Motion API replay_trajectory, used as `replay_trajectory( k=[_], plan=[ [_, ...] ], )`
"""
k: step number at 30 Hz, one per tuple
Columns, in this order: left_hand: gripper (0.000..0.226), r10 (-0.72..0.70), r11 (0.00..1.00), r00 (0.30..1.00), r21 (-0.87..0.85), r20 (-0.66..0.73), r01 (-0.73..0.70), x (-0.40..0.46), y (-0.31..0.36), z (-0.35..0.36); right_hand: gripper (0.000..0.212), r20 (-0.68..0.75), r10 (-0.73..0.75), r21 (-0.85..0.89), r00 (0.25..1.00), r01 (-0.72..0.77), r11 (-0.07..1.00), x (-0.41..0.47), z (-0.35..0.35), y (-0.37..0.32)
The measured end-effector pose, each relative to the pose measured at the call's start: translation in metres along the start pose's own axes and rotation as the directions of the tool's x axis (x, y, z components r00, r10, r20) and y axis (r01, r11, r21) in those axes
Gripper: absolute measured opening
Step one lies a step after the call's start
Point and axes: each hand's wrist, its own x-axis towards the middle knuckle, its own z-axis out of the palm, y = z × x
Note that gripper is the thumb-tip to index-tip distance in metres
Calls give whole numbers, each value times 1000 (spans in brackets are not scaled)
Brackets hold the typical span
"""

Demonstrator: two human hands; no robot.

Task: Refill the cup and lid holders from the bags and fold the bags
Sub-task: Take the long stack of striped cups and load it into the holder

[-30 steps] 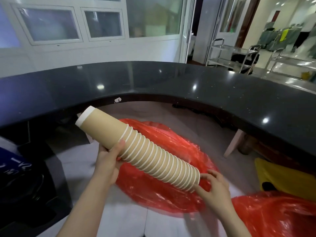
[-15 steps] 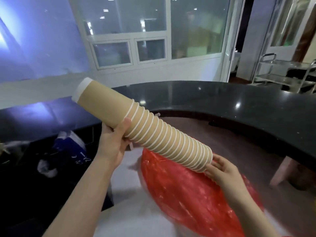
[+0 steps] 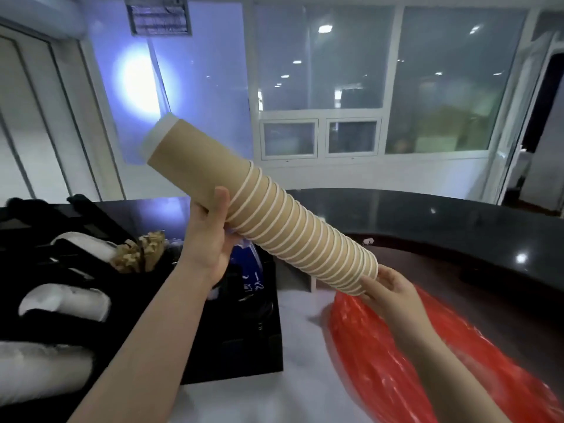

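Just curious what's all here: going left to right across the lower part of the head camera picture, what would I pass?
White stacks in the black holder → wooden sticks → left hand → stack of paper cups → right hand → red bag.

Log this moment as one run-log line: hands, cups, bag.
left hand: gripping cup stack mid-length | right hand: supporting rim end | stack: tilted, airborne | red bag: lying on counter, unfolded

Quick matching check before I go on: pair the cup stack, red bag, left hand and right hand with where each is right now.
Things:
1. cup stack
2. red bag
3. left hand
4. right hand

Places:
A. at the stack's lower, rim end
B. gripping the stack near its middle
C. lying on the white surface
D. held tilted in the air

Pairs: 1-D, 2-C, 3-B, 4-A
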Motion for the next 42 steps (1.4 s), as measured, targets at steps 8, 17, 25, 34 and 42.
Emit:
replay_trajectory(
  k=[8, 17, 25, 34, 42],
  plan=[
    [66, 181, 978, 980, 117, -81, -171, 7, 129, -80, 35, 127, -123, 137, 984, 105, 985, -23, 136, -74],
    [71, 337, 911, 938, 280, -83, -302, -37, 287, -234, 32, 287, -132, 295, 949, 44, 954, -115, 328, -133],
    [43, 287, 926, 932, 315, -222, -210, -91, 354, -379, 36, 362, 27, 208, 932, -109, 972, -157, 462, -162],
    [46, 346, 928, 855, 272, -387, -253, -88, 388, -492, 20, 463, 157, 49, 872, -201, 978, -166, 630, -181],
    [64, 363, 924, 809, 292, -462, -247, -65, 396, -582, 7, 513, 256, -66, 819, -260, 963, -126, 743, -181]
  ],
)
